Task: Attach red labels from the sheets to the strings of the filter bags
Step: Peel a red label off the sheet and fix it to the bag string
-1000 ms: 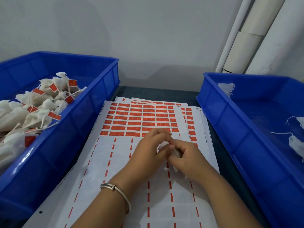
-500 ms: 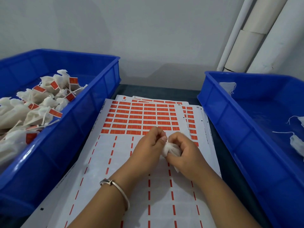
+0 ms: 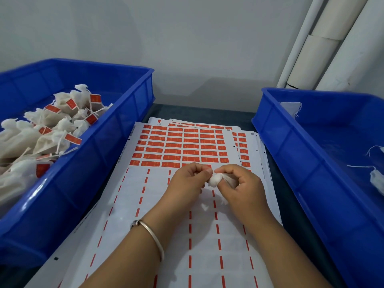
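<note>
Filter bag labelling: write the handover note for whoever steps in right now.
Left hand: fingertips pinch at the filter bag, probably its string; too small to be sure.
Right hand: curled round the same bag, holding it above the label sheet.
Done: labelled bags piled in the left bin; the sheet's near rows are already stripped.
Left: no red label visible on the held bag. A few unlabelled bags lie in the right bin. Several rows of red labels remain at the far end.
</note>
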The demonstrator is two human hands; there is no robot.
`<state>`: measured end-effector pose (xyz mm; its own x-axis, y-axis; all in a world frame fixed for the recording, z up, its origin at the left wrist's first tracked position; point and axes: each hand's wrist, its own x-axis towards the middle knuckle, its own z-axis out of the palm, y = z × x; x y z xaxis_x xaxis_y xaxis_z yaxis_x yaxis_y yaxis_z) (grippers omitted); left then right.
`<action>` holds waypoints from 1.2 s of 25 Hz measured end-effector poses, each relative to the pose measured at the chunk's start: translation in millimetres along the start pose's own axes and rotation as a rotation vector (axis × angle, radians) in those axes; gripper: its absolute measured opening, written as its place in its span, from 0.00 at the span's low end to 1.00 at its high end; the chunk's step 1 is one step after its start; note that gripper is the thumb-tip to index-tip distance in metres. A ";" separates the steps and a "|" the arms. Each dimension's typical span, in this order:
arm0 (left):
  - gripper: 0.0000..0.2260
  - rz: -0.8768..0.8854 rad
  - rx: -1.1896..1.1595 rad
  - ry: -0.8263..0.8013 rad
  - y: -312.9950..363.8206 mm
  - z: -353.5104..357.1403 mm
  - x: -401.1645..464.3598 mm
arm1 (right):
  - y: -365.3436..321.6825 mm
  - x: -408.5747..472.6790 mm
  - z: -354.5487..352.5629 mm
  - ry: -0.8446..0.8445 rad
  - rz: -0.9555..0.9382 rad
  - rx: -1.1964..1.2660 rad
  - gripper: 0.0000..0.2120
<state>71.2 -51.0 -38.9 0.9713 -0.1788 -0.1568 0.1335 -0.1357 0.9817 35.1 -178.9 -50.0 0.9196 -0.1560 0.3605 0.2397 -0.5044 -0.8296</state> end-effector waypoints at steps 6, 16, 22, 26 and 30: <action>0.04 0.031 -0.071 0.014 -0.6 1.5 -0.7 | -1.3 2.2 2.7 -0.024 0.076 -0.027 0.11; 0.22 0.253 0.115 0.059 0.4 1.0 -1.5 | -0.9 5.2 1.0 -0.026 0.209 0.083 0.04; 0.12 0.255 0.111 0.110 -0.4 0.4 -0.9 | -2.1 9.2 -5.6 -0.158 0.382 0.251 0.09; 0.08 0.305 0.207 0.184 -2.8 3.6 -3.6 | -2.0 9.4 -10.6 -0.161 0.464 0.390 0.13; 0.11 0.347 0.291 0.150 0.2 6.8 -8.8 | -2.0 9.0 -13.7 -0.175 0.481 0.511 0.10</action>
<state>61.3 -56.1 -38.0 0.9693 -0.1224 0.2131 -0.2436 -0.3638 0.8991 38.6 -191.0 -39.3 0.9859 -0.1015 -0.1329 -0.1281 0.0524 -0.9904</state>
